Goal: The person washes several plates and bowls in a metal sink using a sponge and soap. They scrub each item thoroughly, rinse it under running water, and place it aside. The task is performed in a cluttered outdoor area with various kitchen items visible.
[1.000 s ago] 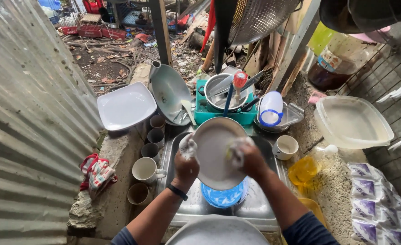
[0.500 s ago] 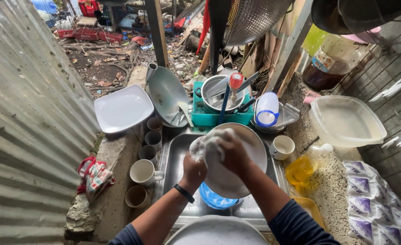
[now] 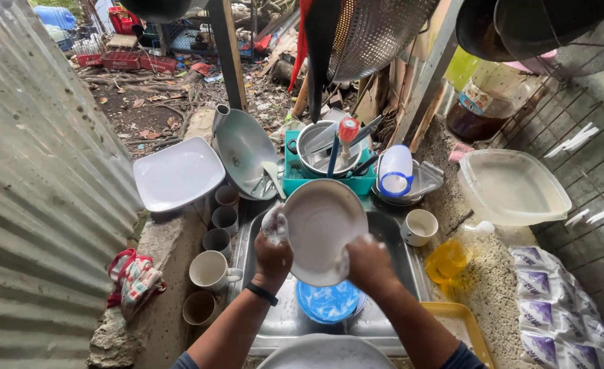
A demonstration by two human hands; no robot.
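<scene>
I hold a round white plate (image 3: 321, 225) tilted up over a steel sink (image 3: 391, 240). My left hand (image 3: 273, 251), soapy, grips the plate's left rim. On the plate's lower right edge my right hand (image 3: 365, 263) presses something foamy, perhaps a sponge; foam hides it. A blue plate (image 3: 326, 302) with suds lies in the sink under my hands. Another white plate (image 3: 326, 353) sits at the near edge.
Several cups (image 3: 210, 270) line the concrete ledge to the left, with a square white plate (image 3: 176, 173) behind. A green rack (image 3: 321, 180) holds a pot and utensils. At the right stand a cup (image 3: 419, 226), a yellow liquid bottle (image 3: 449, 257) and a plastic tub (image 3: 510, 186).
My right hand has slid from the plate's upper left face down to its lower right edge. The plate's face shows again, and my left hand keeps its grip.
</scene>
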